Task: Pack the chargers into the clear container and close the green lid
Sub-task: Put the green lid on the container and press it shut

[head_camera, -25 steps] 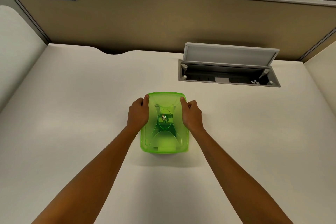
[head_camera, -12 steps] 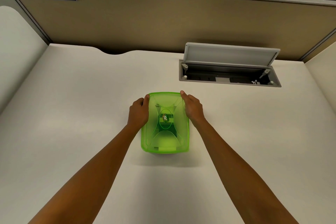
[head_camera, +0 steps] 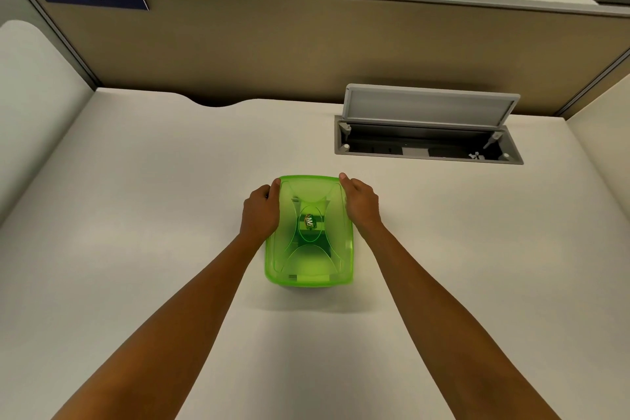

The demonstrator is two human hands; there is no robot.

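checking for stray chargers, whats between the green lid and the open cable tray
Only bare desk shows between the green lid and the cable tray, in the head view.

The green lid [head_camera: 309, 230] is translucent, rectangular with rounded corners, and it lies flat on top of the clear container [head_camera: 308, 284], covering it fully. Of the container only a thin pale edge shows under the near side of the lid. Through the lid a dark shape is visible inside, but it is too blurred to identify.
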